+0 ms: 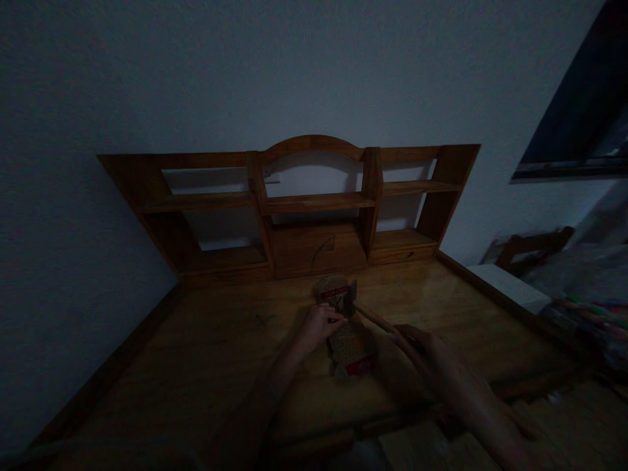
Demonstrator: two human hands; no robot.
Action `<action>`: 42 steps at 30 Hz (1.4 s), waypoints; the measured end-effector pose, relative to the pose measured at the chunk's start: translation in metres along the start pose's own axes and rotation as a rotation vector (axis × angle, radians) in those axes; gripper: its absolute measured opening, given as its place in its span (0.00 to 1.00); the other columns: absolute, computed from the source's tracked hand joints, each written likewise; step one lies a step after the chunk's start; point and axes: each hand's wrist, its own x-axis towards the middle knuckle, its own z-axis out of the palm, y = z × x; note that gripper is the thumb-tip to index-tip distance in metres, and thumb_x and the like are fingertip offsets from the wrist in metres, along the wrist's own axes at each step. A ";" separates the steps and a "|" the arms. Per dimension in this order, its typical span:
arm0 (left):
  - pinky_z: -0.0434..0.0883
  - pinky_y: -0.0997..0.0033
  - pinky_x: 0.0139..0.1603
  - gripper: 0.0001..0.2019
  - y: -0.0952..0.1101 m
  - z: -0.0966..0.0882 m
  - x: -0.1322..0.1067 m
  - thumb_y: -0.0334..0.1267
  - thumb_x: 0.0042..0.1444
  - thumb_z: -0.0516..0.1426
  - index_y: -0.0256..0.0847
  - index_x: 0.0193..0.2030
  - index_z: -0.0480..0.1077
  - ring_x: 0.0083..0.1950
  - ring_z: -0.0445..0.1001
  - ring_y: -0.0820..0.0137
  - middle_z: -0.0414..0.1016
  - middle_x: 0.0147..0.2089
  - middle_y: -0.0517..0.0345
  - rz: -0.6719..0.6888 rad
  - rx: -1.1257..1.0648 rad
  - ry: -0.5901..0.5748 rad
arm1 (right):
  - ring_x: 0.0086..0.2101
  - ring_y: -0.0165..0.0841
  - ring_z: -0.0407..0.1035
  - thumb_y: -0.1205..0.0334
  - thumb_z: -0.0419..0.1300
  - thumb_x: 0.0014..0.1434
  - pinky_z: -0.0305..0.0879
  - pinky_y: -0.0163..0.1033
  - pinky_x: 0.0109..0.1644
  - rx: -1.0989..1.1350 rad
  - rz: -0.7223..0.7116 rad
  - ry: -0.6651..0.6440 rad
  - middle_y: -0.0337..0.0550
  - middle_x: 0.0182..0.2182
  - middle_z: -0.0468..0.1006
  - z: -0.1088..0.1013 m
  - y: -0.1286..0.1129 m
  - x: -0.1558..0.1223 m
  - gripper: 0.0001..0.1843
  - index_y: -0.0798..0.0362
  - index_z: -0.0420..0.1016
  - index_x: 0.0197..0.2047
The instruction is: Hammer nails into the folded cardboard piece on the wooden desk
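Observation:
My right hand (422,347) is wrapped round the wooden handle of a hammer (375,317). The hammer's dark head lies over the middle of a piece of brown and red packaging, perhaps cardboard (350,347), spread on the wooden desk (220,340). My left hand (321,322) rests on the packaging's left side, fingers bent together close by the hammer head. What those fingers pinch, if anything, is too dark to make out. The far part of the packaging bears a red band and lies beyond my left fingers.
A wooden shelf unit (318,204) stands along the desk's back edge, against the wall. Past the raised right edge are a white surface (513,288), a wooden chair back (534,245) and a blurred heap of colourful things (593,320). The light is dim.

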 end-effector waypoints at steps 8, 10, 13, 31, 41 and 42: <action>0.58 0.76 0.34 0.09 0.000 -0.001 0.000 0.41 0.58 0.58 0.42 0.38 0.79 0.36 0.67 0.72 0.74 0.31 0.57 0.022 0.037 0.010 | 0.39 0.45 0.73 0.43 0.47 0.65 0.66 0.46 0.44 0.025 0.075 -0.009 0.45 0.34 0.78 0.004 0.020 0.002 0.22 0.45 0.72 0.51; 0.59 0.76 0.34 0.09 -0.003 0.001 0.001 0.41 0.57 0.59 0.42 0.38 0.79 0.36 0.67 0.73 0.74 0.32 0.57 0.038 0.042 0.028 | 0.42 0.44 0.72 0.43 0.48 0.65 0.65 0.45 0.47 0.170 0.062 -0.010 0.45 0.37 0.77 0.005 0.028 0.001 0.22 0.48 0.73 0.50; 0.60 0.76 0.35 0.09 -0.004 0.002 0.001 0.41 0.57 0.59 0.41 0.37 0.79 0.36 0.68 0.73 0.74 0.31 0.57 0.061 0.049 0.029 | 0.44 0.41 0.70 0.43 0.49 0.65 0.67 0.40 0.45 0.430 0.097 -0.034 0.47 0.43 0.76 0.009 0.046 -0.004 0.26 0.53 0.71 0.53; 0.60 0.78 0.34 0.15 -0.001 -0.026 -0.001 0.32 0.60 0.53 0.46 0.52 0.73 0.32 0.63 0.77 0.67 0.31 0.59 0.127 0.029 0.225 | 0.38 0.37 0.73 0.42 0.62 0.53 0.71 0.32 0.32 1.015 0.789 0.372 0.48 0.46 0.74 0.039 0.124 -0.037 0.31 0.49 0.69 0.56; 0.59 0.76 0.36 0.20 0.000 -0.022 -0.003 0.28 0.60 0.52 0.50 0.55 0.70 0.36 0.63 0.74 0.64 0.31 0.57 0.213 0.224 0.072 | 0.16 0.21 0.49 0.40 0.63 0.52 0.52 0.24 0.19 1.135 0.933 0.274 0.33 0.19 0.60 0.031 0.117 -0.033 0.28 0.44 0.71 0.52; 0.59 0.76 0.36 0.19 0.001 -0.023 -0.003 0.29 0.59 0.53 0.50 0.55 0.71 0.36 0.63 0.74 0.64 0.31 0.57 0.200 0.221 0.077 | 0.16 0.21 0.49 0.40 0.63 0.53 0.52 0.25 0.19 1.121 0.957 0.288 0.33 0.19 0.60 0.032 0.117 -0.032 0.27 0.43 0.71 0.52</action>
